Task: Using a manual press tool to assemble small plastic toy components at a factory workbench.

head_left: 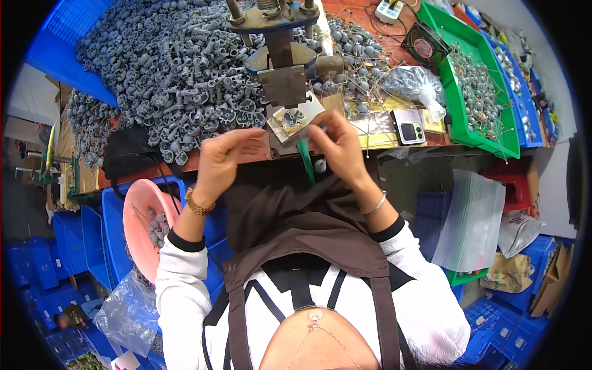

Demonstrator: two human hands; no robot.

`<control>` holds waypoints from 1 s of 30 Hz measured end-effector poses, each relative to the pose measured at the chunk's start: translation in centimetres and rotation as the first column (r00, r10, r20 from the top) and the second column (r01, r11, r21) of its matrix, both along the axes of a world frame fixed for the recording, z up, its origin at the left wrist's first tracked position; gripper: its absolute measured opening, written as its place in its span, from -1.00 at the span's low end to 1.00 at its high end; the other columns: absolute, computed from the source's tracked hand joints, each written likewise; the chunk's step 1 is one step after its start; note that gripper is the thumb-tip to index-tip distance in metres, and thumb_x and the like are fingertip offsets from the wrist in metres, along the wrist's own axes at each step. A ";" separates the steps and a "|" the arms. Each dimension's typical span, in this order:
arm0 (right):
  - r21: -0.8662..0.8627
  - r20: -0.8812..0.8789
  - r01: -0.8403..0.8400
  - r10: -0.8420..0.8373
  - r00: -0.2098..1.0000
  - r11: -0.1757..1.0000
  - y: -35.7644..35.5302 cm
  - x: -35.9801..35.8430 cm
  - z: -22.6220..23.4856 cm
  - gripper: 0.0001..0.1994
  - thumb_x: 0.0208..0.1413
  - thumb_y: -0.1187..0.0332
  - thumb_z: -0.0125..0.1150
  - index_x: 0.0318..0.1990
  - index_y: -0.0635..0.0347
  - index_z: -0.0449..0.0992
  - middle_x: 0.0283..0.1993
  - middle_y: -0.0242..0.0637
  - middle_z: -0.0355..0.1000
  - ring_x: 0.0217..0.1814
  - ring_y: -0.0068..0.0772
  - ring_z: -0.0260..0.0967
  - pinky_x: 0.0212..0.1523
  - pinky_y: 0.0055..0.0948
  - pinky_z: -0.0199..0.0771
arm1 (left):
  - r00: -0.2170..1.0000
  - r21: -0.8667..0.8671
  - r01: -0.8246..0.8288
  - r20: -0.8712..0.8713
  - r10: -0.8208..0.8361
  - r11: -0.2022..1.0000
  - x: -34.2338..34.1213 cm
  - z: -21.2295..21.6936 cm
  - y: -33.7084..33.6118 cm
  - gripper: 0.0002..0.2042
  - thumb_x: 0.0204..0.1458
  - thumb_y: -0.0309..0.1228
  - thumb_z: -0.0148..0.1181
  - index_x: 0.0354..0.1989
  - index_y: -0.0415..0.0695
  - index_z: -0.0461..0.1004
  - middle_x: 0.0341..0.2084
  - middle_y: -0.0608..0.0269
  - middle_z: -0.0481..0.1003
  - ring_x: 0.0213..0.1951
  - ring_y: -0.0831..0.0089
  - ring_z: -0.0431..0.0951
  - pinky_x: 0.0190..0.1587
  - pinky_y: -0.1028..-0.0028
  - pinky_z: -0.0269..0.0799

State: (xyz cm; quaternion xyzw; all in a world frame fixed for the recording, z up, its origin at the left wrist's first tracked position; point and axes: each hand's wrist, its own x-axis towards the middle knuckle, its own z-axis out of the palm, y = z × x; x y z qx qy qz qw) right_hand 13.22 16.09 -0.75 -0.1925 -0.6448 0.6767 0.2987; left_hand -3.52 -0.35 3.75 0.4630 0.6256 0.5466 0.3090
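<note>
1. Close together, both hands met at the front edge of the worktop [394,143], just below a small metal press [280,61].
2. The left hand [223,161] was curled, its fingers [246,137] bent inward toward the right hand; whether they pinched anything could not be told.
3. The right hand [341,145] had its fingers [320,126] closed on a small grey part [291,117] that sat on the plate under the press.
4. A green-handled tool [306,161] hung just below the right hand, pointing down over the brown apron [296,209]; which hand gripped it was not clear.
5. A large heap of grey moulded parts [179,61] covered the worktop behind the left hand, spilling to its left edge.
6. A pink bowl [140,216] with a few grey parts stood low at the left, well apart from the hands.
7. A phone [408,126] lay on the worktop just to the right of the right hand.
8. A green tray [487,105] of wired grey pieces stood farther right, beside a small black fan [424,43].
9. A stack of clear bags [472,222] lay below the worktop on the right.
</note>
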 end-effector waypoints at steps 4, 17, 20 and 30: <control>0.115 0.023 0.014 -0.017 1.000 0.993 1.0 -0.4 -0.5 -0.93 0.18 0.45 0.10 -0.27 0.23 0.38 -0.50 -0.49 0.35 -0.52 -0.74 0.28 -0.49 -0.71 0.28 | 0.663 -0.076 -0.276 -0.737 0.133 0.958 -1.4 -0.2 -0.1 -0.72 0.03 -0.65 0.00 -0.10 -0.19 0.52 -0.22 0.15 0.54 -0.04 0.15 0.51 0.06 0.22 0.39; 0.399 0.201 0.163 -0.260 0.945 0.902 -0.9 -3.2 -2.5 -0.80 -0.04 0.31 0.29 -0.36 0.21 0.45 -0.62 -0.24 0.45 -0.54 -0.23 0.46 -0.46 -0.29 0.41 | 0.895 0.076 -0.319 -0.305 0.327 0.945 1.5 -5.5 5.0 -0.82 -0.05 -0.55 0.28 -0.23 -0.25 0.56 -0.53 0.35 0.46 -0.56 0.72 0.30 -0.52 0.67 0.20; 0.627 0.242 0.169 -0.396 0.886 0.760 -1.4 -3.7 -2.4 -0.82 -0.06 0.27 0.29 -0.43 0.16 0.46 -0.62 -0.20 0.45 -0.50 -0.10 0.46 -0.44 -0.21 0.41 | 0.847 0.123 -0.295 -0.424 0.319 0.947 0.3 -6.3 5.9 -0.82 -0.09 -0.52 0.32 -0.26 -0.21 0.58 -0.52 0.29 0.48 -0.54 0.63 0.37 -0.48 0.60 0.28; 0.505 0.120 0.240 -0.343 0.932 0.829 6.8 -1.5 0.9 -0.77 0.11 0.24 0.15 -0.34 0.24 0.54 -0.47 -0.15 0.49 -0.43 -0.24 0.48 -0.31 -0.32 0.47 | 0.722 0.060 -0.302 -0.638 0.269 0.952 0.8 -4.7 6.3 -0.80 -0.20 -0.49 0.36 -0.32 -0.14 0.61 -0.52 0.16 0.44 -0.44 0.26 0.49 -0.37 0.38 0.38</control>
